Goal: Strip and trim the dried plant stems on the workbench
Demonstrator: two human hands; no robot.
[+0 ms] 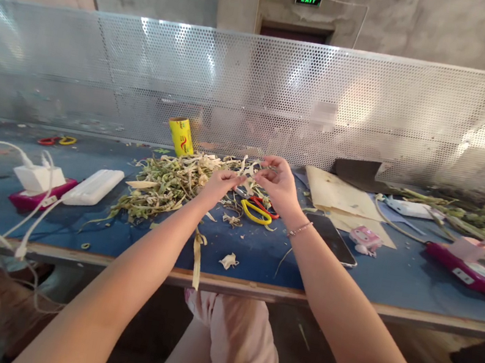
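A pale, dried, twisted plant strip (248,167) is stretched between my two hands above the table. My left hand (222,185) pinches its near end with thumb and fingers. At its other side my right hand (280,183), with a bracelet at the wrist, has thumb and forefinger closed on it. A heap of dried greenish-tan plant pieces (168,181) spreads out beside and behind my left hand. Just below the hands lie scissors (256,212) with a yellow and a red handle; their blades are partly hidden. A pale scrap (228,260) lies nearer the edge.
Behind the heap stands a yellow tube (182,137), before a perforated metal screen (258,85). A phone (330,238), brown paper (343,193) and a pink trinket (365,240) lie right. Cabled power strips (42,197) and a white power bank (93,186) flank the area.
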